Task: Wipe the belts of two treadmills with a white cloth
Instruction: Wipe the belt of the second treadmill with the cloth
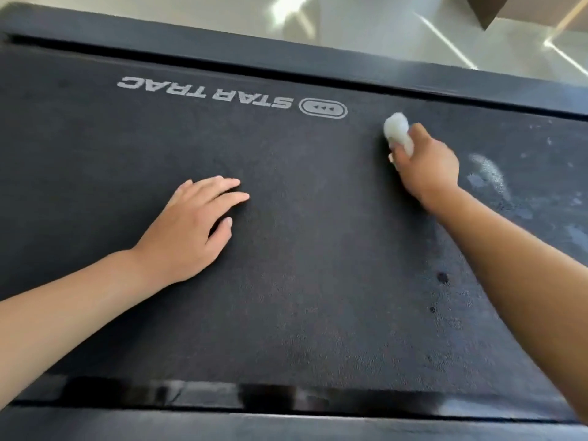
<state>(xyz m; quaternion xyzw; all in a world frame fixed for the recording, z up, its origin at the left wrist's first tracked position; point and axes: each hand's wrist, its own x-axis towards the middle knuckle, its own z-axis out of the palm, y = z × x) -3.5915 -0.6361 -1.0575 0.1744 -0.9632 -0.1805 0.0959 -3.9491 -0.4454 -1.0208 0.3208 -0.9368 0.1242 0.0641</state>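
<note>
In the head view, a dark treadmill belt (302,249) fills most of the frame, its "STAR TRAC" logo (203,92) printed upside down in the upper left. The right hand (426,163), in the upper right, has its fingers curled around a bunched white cloth (397,130) and presses it onto the belt just right of the logo's oval badge (323,108). The left hand (194,224), left of centre, lies flat on the belt with fingers straight and slightly spread, holding nothing. Pale dusty smudges (490,173) mark the belt at the right edge. A glossy black side rail (191,399) runs along the bottom, and a light floor (366,23) shows at the top.
</note>
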